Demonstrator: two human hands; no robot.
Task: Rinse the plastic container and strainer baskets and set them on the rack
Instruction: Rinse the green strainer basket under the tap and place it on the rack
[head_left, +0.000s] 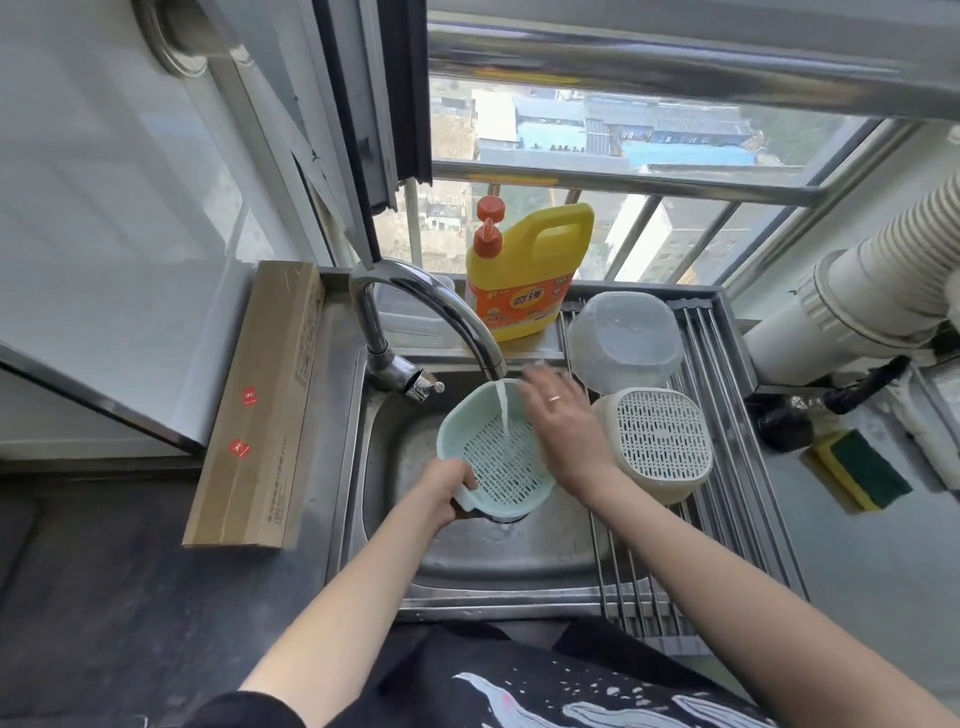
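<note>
L hand (451, 487) grips green strainer (493, 452) rim; R hand (563, 423) flat, fingers spread.

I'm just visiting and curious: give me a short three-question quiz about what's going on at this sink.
1. True or false: the green strainer basket is under running water from the faucet.
2. Which hand holds the green basket's rim?
A. left hand
B. right hand
C. neither
3. Fill in: the clear plastic container and the white strainer basket lie upside down on the ____.

Key
1. True: the stream falls into it over the sink.
2. A; the right hand is open at the basket's far edge.
3. rack, to the right of the sink.
</note>
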